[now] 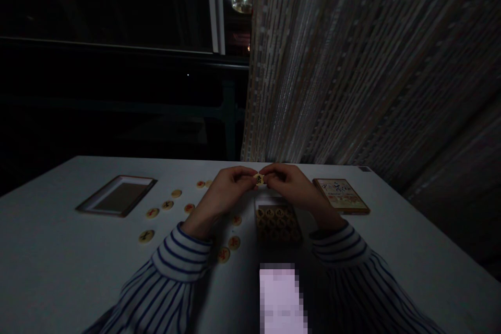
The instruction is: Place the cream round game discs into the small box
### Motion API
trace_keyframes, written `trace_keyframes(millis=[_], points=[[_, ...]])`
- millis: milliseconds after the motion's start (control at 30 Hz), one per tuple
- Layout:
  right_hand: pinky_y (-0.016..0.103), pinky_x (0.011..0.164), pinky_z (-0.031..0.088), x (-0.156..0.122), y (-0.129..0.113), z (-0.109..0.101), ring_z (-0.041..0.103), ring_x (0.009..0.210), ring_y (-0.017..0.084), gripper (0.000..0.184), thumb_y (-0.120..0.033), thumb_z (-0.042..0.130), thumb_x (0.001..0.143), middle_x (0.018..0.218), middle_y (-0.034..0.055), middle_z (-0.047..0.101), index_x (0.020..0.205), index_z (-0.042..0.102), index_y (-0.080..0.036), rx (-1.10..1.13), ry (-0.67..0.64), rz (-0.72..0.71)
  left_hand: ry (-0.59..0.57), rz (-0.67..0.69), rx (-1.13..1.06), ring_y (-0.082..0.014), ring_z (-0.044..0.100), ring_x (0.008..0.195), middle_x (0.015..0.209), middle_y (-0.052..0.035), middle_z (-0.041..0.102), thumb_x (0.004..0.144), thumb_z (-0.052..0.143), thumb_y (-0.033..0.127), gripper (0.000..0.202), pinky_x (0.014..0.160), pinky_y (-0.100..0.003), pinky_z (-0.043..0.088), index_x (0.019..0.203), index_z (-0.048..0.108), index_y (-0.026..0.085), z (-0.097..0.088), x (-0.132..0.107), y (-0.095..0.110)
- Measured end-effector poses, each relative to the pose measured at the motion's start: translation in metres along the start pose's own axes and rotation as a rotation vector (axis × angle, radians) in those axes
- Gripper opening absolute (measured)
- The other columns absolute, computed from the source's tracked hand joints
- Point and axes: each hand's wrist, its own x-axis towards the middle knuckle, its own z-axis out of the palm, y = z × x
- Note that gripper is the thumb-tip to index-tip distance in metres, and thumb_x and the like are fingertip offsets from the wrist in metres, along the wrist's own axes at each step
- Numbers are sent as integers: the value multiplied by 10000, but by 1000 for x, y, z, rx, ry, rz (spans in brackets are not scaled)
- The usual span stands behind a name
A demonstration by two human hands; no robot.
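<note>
Viewing the bench (50,266) through the head camera, I hold one round game piece (259,179) between both hands. Left hand (221,193): narrow, fingertips on the left edge of the piece. Right hand (291,185): narrow, fingertips on the right edge. The piece is tilted so that its black character faces me, and it appears just beyond the far side of the box (270,201). Inside the box, further pieces (279,213) are set in rows; those nearest me are in shadow. Loose discs (146,236) lie to the left of the box, around my left wrist; some carry red marks, others black. Left of these rests a shallow rectangular tray (123,197). Right of my right hand lies a flat printed case (342,195). A bright, pixelated rectangle (279,297) shows at the near edge. Beyond the bench, a striped curtain (313,62) hangs at right.
</note>
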Motion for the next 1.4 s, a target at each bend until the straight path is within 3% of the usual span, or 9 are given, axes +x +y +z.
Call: trace_keyframes(millis=[200,700,967,1133,1400], points=[[258,653,438,0,-2,-1,584,732,132,191,-200,512,744,796,36,654,877,635,-138,-23,-16,-45,-9,23,29,-131,597,699,744,-43,663,679,624,254,191,676,-249,451,817,649,124,0,1,-2],[269,692,444,0,0,2,594,766,137,188,-232,517,772,828,42,663,895,635,-155,-60,43,-75,7,-44,-71,-141,613,717,788,-62,680,678,640,274,190,733,-286,466,806,671,136,-3,2,-4],[260,704,422,-4,-2,4,573,793,131,236,-253,555,778,891,24,649,998,620,-194,-255,59,-227,64,-80,-206,-137,617,721,789,-66,680,641,678,253,225,763,-294,462,814,659,110,0,3,-2],[296,775,408,-3,1,4,555,844,152,229,-272,576,772,898,41,629,981,618,-186,-422,54,-328,108,-47,-136,-152,616,716,750,-60,675,637,667,252,216,748,-304,467,793,659,101,3,5,-9],[336,830,391,-2,5,5,545,907,186,268,-296,552,795,979,66,623,1034,595,-183,-558,28,-360,171,-21,-70,-156,613,699,720,-51,667,621,668,282,234,704,-287,472,776,662,107,4,9,-17]])
